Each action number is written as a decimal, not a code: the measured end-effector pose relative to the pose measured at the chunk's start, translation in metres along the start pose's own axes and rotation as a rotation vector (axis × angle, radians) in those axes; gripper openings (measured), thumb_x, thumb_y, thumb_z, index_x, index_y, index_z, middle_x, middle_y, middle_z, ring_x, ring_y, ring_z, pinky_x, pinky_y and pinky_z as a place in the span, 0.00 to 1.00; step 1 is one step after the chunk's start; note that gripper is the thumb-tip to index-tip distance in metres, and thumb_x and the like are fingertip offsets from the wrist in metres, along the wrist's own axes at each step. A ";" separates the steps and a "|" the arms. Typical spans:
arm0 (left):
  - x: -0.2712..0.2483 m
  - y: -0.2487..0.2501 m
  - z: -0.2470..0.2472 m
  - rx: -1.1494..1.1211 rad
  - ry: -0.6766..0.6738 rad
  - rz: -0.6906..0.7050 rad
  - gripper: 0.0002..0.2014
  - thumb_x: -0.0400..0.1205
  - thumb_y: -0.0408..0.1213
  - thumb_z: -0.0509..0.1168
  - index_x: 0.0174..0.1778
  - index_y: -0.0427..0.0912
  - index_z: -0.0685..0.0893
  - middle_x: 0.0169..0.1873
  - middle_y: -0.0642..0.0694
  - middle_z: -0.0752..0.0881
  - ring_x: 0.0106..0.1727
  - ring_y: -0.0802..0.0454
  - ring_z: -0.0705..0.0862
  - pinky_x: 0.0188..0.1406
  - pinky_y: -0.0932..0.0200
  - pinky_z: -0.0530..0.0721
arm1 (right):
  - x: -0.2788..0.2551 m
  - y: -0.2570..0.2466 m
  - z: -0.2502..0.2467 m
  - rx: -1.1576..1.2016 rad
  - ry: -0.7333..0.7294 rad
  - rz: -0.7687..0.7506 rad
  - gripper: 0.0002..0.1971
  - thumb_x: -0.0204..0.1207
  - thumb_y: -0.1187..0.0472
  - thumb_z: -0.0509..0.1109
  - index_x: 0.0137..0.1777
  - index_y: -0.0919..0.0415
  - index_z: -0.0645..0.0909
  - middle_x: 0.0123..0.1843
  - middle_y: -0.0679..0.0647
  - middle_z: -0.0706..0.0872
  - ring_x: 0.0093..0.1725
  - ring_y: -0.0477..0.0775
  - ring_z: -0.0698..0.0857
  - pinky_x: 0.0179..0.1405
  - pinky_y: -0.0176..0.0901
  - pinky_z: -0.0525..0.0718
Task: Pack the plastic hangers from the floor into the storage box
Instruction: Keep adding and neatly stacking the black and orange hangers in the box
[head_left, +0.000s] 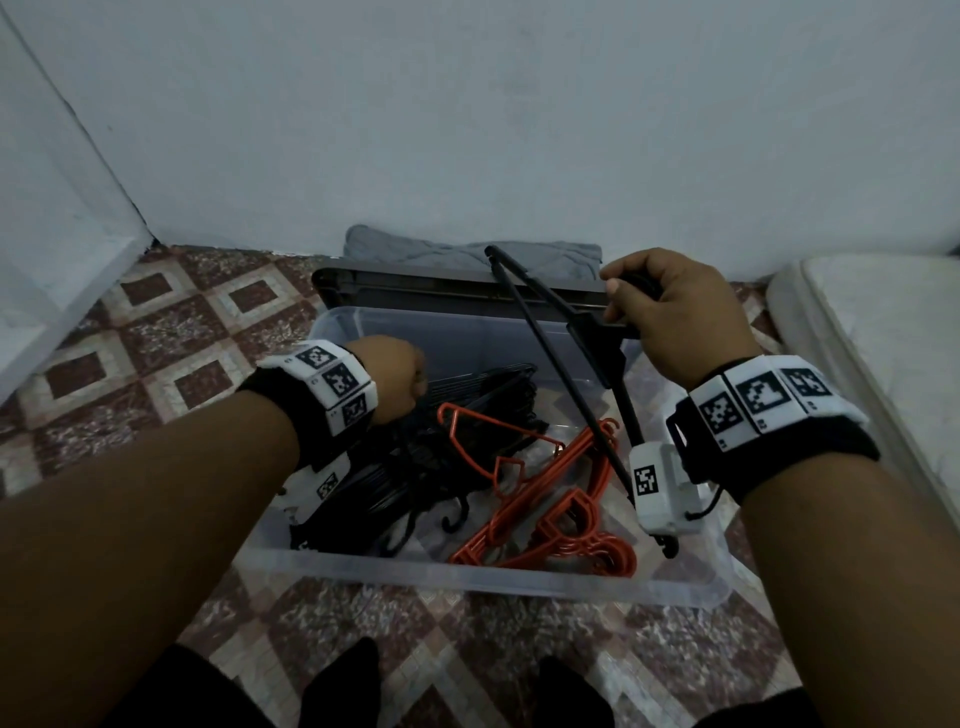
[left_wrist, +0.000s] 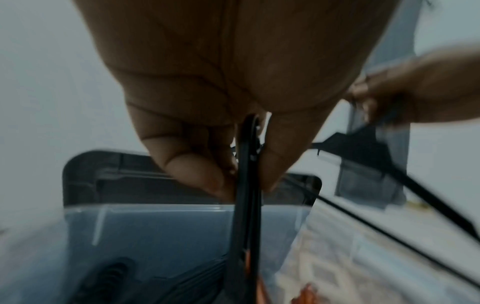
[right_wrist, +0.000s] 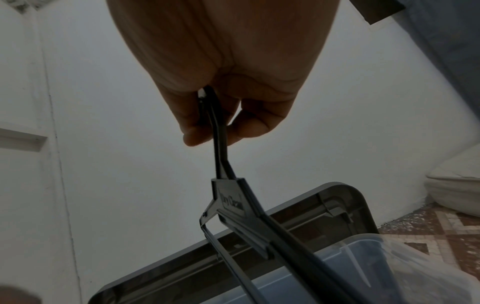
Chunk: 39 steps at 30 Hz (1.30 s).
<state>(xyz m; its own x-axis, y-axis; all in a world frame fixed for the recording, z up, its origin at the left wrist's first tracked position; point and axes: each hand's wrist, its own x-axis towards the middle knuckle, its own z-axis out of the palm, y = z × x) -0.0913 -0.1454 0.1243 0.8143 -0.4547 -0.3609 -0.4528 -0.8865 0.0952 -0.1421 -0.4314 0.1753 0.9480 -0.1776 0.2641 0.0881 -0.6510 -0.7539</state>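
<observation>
one storage box (head_left: 483, 574), two hands each gripping black hangers

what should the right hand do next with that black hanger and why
Probably lower it into the storage box: the right hand grips the black hanger by its hook above the box, while the left hand holds black hangers already inside.

Black hangers (head_left: 467, 410) and orange hangers (head_left: 550, 509) lie inside clear storage box (head_left: 467, 574).
</observation>
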 end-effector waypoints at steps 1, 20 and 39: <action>-0.004 0.002 -0.006 -0.061 0.046 0.019 0.10 0.80 0.38 0.67 0.56 0.47 0.86 0.56 0.49 0.87 0.56 0.47 0.84 0.54 0.59 0.79 | 0.000 0.000 0.000 -0.002 0.006 0.000 0.04 0.80 0.56 0.70 0.50 0.48 0.86 0.31 0.43 0.89 0.34 0.37 0.88 0.47 0.52 0.90; -0.044 -0.019 -0.096 -1.152 1.076 -0.226 0.10 0.77 0.50 0.63 0.46 0.51 0.86 0.27 0.49 0.89 0.24 0.49 0.85 0.24 0.56 0.84 | -0.003 -0.014 -0.009 0.145 -0.032 -0.083 0.07 0.82 0.61 0.68 0.53 0.53 0.87 0.34 0.47 0.90 0.35 0.40 0.88 0.38 0.30 0.85; -0.020 -0.044 -0.024 -2.004 0.607 -0.580 0.11 0.83 0.45 0.69 0.40 0.41 0.81 0.18 0.47 0.83 0.17 0.60 0.81 0.18 0.65 0.84 | -0.023 -0.037 -0.014 0.466 -0.420 -0.021 0.15 0.83 0.50 0.66 0.59 0.57 0.88 0.48 0.62 0.91 0.51 0.59 0.90 0.59 0.50 0.87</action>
<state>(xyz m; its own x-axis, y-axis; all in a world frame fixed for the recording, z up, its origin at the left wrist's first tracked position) -0.0790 -0.0993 0.1500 0.8499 0.2179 -0.4798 0.3700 0.4015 0.8378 -0.1710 -0.4133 0.2055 0.9756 0.1984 0.0939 0.1420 -0.2444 -0.9592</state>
